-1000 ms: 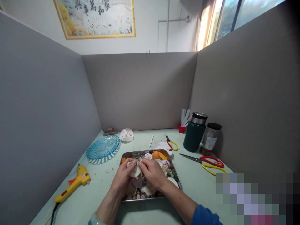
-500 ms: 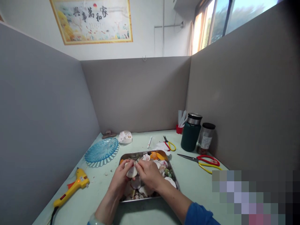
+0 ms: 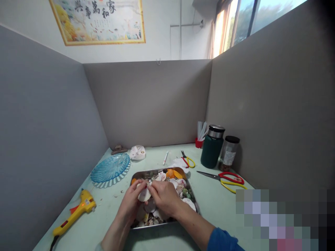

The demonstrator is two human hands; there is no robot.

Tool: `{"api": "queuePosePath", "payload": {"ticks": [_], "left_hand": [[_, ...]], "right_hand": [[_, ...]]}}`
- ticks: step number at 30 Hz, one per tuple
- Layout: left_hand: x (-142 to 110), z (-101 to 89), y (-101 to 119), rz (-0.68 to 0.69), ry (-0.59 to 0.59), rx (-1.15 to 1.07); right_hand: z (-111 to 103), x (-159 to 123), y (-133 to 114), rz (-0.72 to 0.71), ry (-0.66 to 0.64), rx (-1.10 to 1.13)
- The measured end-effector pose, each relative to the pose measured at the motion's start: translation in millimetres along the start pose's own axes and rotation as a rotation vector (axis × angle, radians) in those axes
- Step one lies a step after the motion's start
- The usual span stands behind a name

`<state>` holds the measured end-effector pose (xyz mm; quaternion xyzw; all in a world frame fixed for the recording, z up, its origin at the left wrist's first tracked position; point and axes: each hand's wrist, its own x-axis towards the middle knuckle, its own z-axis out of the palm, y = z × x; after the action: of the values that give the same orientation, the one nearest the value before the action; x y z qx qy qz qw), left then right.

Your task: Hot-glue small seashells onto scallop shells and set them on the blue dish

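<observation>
Both my hands meet above a steel tray (image 3: 192, 198) filled with several seashells of mixed colours. My left hand (image 3: 132, 203) is closed on a white scallop shell (image 3: 144, 195), held just over the tray's left half. My right hand (image 3: 164, 197) pinches at the top edge of that same shell, with a small thing between its fingertips that I cannot make out. Orange shells (image 3: 173, 173) lie at the tray's far end.
A blue glass dish (image 3: 110, 168) sits at the left, a yellow glue gun (image 3: 73, 213) nearer me. Red-and-yellow scissors (image 3: 227, 179), small snips (image 3: 187, 160), a green flask (image 3: 212, 146), a jar (image 3: 228, 153), a pen (image 3: 165, 158) and grey partition walls surround the table.
The hands with the shell have stayed together over the tray, drifting slightly left and nearer in the picture as my head turned a little.
</observation>
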<state>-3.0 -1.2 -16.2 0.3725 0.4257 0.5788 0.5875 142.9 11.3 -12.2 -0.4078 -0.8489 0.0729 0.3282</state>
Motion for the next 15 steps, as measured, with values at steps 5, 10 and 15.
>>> {"api": "queuePosePath", "payload": {"ticks": [5,10,15], "left_hand": [[0.2,1.9,-0.7,-0.002,-0.001,0.002],[-1.2,3.9,0.8,-0.001,0.004,0.005],[-3.4,5.8,2.7,-0.007,0.004,0.013]], "right_hand": [[-0.1,-1.1,1.3,-0.025,0.005,0.01],[0.8,-2.2,1.6,-0.038,0.009,0.021],[0.3,-3.8,1.1,-0.05,0.013,0.015]]}}
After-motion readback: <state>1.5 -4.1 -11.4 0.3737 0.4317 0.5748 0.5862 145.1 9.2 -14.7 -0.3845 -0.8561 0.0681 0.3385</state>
